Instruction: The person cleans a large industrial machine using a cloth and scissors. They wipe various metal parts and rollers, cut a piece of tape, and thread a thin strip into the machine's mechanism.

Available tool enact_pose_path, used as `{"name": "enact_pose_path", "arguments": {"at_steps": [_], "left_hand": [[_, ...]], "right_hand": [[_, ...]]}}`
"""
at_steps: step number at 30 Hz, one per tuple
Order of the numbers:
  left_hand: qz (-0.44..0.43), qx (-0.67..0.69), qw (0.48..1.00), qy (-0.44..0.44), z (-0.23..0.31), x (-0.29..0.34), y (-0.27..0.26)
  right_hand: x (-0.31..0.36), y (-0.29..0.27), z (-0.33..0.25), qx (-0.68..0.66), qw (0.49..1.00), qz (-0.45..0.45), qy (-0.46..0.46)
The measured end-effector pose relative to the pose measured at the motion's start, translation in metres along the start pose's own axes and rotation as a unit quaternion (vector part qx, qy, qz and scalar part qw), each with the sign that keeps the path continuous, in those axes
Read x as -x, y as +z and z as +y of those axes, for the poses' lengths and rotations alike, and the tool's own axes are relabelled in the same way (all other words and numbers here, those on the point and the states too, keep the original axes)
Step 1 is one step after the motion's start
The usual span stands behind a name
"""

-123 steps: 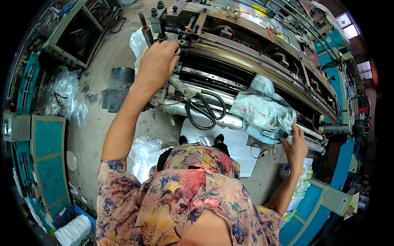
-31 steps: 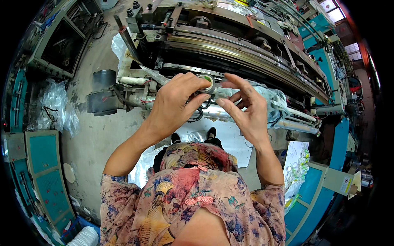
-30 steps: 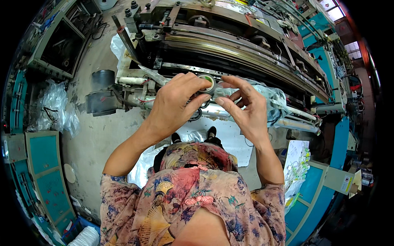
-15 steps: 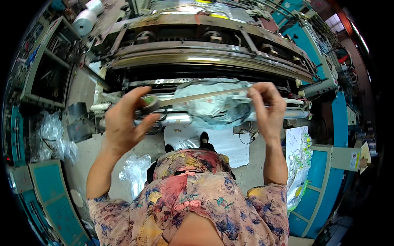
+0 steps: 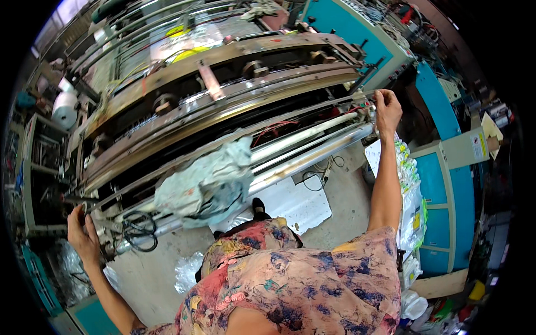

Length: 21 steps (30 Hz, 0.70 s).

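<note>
My arms are spread wide over a machine's front. My left hand (image 5: 85,237) is at the far left end, its fingers closed around a roll of tape, mostly hidden by them. My right hand (image 5: 388,113) pinches the free end of the tape near the machine's right end. Between the hands, the narrow strip of tape (image 5: 325,105) stretches in a long slanting line along the machine. Below it, a crumpled pale blue-green cloth (image 5: 206,181) lies draped over the front rollers (image 5: 304,159).
Beyond the rollers stands the machine's metal crossbar (image 5: 223,106). A looped black cable (image 5: 139,231) hangs at the left end. White sheeting (image 5: 296,206) and clear plastic (image 5: 188,272) lie on the floor. Teal cabinets (image 5: 435,209) and packaged bags (image 5: 410,223) stand at right.
My hands have moved far apart, left hand to the lower left, right hand to the upper right, drawing out a much longer strip of tape. The view has tilted.
</note>
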<state>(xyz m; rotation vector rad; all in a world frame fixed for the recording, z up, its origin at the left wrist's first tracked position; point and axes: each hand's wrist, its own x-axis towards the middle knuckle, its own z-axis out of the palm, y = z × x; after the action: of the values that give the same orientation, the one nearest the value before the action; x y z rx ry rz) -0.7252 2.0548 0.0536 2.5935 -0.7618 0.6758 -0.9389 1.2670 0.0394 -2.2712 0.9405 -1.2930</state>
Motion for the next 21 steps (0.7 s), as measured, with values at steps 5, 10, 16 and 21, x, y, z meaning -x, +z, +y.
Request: {"name": "enact_pose_path", "arguments": {"at_steps": [5,10,16,21], "left_hand": [[0.021,-0.047,0.998,0.045,0.01,-0.013,0.017],[0.062,-0.076,0.993,0.06,0.051,-0.03,0.028],[0.058,-0.094,0.994,0.008,0.058,-0.029,0.031],[0.048,-0.091,0.995,-0.011,0.063,-0.029,0.032]], "right_hand": [[-0.021,0.024,0.02,-0.007,0.999,-0.041,0.007],[-0.027,0.031,0.026,-0.042,0.997,-0.062,0.022],[-0.028,0.042,0.033,-0.104,0.993,-0.044,-0.016],[-0.032,0.048,0.035,-0.113,0.993,-0.036,-0.026]]}}
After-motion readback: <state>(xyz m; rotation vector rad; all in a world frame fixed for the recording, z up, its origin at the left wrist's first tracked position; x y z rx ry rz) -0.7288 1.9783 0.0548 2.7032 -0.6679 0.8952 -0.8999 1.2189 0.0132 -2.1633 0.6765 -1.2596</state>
